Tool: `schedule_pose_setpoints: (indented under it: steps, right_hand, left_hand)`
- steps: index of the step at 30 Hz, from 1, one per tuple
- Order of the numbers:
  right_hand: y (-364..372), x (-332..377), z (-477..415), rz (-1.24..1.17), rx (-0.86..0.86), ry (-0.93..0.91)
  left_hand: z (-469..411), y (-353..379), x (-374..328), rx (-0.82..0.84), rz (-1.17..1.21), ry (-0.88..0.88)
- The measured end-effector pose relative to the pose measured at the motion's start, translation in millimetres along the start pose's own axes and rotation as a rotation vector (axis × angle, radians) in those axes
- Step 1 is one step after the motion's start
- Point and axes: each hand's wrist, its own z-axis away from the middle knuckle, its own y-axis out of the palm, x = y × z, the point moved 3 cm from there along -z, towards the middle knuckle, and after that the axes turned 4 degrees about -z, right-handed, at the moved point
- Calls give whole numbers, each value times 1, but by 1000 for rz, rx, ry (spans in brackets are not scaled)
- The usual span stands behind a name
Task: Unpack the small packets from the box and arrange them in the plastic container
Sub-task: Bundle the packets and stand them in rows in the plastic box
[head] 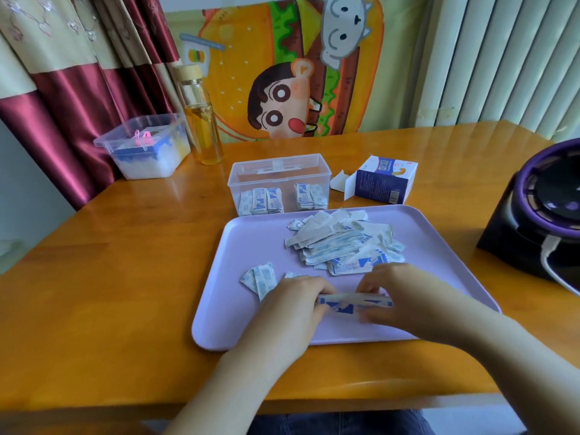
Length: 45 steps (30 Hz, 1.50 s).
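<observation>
With my left hand and my right hand each pinching one end of the packet strip above the tray, I think I must fold it evenly, so it stands tidy in the plastic container behind.

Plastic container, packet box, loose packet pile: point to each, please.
plastic container [289,196], head view, front wall between the stacks.
packet box [379,185], head view, purple side face.
loose packet pile [342,243], head view, middle of the heap.
</observation>
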Motion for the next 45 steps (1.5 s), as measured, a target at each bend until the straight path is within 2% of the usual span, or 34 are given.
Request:
schedule_pose_setpoints:
  steps: [4, 10, 15, 18, 21, 23, 25, 27, 29, 40, 45]
  right_hand:
    - [-2, -10, 5, -29, -18, 33]
    - [4, -5, 4, -118, -42, -26]
    - [-7, 14, 4, -77, -47, -193]
    - [-17, 31, 4, -164, -72, -312]
    - [-30, 11, -10, -385, -159, -160]
    - [-31, -15, -26, -224, -256, -1]
    - [-24, -32, -40, -8, -186, 118]
    - [-16, -41, -49, 37, -76, 182]
    - [-15, -45, -53, -14, -47, 212]
    - [-22, -45, -47, -135, 3, 248]
    - [-47, -47, -25, -232, 54, 231]
  left_hand:
    - [0, 1, -6, 38, -8, 26]
    - [1, 2, -11, 80, -57, 17]
    - [6, -12, -18, 175, -109, 72]
    - [8, -15, -22, 250, 32, 26]
    - [7, -17, -7, 240, 270, -107]
    - [7, -15, 4, 168, 520, -179]
    - [9, -15, 10, 88, 778, -234]
    - [12, -17, 12, 27, 980, -261]
    - [14, -20, 13, 7, 1117, -265]
    - [14, -18, 9, 34, 1067, -216]
    - [13, -20, 13, -51, 1267, -308]
